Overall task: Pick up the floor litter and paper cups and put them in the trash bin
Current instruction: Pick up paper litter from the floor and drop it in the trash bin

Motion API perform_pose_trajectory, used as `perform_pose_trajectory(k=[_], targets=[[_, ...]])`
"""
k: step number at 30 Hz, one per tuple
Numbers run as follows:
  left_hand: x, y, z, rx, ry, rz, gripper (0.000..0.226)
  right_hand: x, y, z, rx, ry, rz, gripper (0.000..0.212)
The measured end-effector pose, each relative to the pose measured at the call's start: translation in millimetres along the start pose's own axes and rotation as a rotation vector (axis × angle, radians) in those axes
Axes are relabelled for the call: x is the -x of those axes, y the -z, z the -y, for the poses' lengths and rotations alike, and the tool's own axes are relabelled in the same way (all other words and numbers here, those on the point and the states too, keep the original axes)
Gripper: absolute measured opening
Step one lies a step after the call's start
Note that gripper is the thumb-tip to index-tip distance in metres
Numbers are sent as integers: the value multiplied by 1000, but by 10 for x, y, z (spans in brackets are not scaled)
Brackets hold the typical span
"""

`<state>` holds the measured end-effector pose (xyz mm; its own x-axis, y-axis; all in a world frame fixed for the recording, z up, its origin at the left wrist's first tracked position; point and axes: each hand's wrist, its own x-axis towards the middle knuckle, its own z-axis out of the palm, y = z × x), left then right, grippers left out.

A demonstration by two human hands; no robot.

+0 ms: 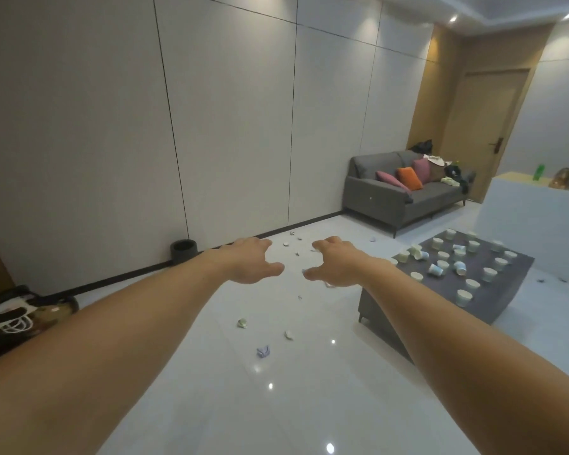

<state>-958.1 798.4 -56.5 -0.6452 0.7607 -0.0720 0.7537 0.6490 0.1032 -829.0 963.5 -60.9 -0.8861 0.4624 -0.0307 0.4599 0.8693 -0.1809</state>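
Hands: left hand (250, 261) and right hand (334, 266) apart, loose, empty.
Risk: you may knock cups (463, 297) off the table (486, 300) edge.

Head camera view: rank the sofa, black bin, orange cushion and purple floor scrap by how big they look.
1. the sofa
2. the black bin and orange cushion, about alike, so unranked
3. the purple scrap, smallest, though nearest the camera

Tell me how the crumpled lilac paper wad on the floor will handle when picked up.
The crumpled lilac paper wad looks thin and creased, so probably very light and easily squashed. On the glossy white floor it may skid if nudged.
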Motion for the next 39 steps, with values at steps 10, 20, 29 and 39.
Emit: perform_pose_trajectory(k=[10,20,29,39], targets=[[-1930,79,-86,36,61,11,82,-1926,246,-724,27,66,22,80],[-3743,-162,476,57,89,69,81,-3798,-150,-909,40,99,125,80],[-5436,-337,1320,99,106,133,79,-5654,-424,-887,54,65,181,79],[-7005,-936,1777,125,152,305,80,-7363,-1070,-1231,-14,80,352,81]])
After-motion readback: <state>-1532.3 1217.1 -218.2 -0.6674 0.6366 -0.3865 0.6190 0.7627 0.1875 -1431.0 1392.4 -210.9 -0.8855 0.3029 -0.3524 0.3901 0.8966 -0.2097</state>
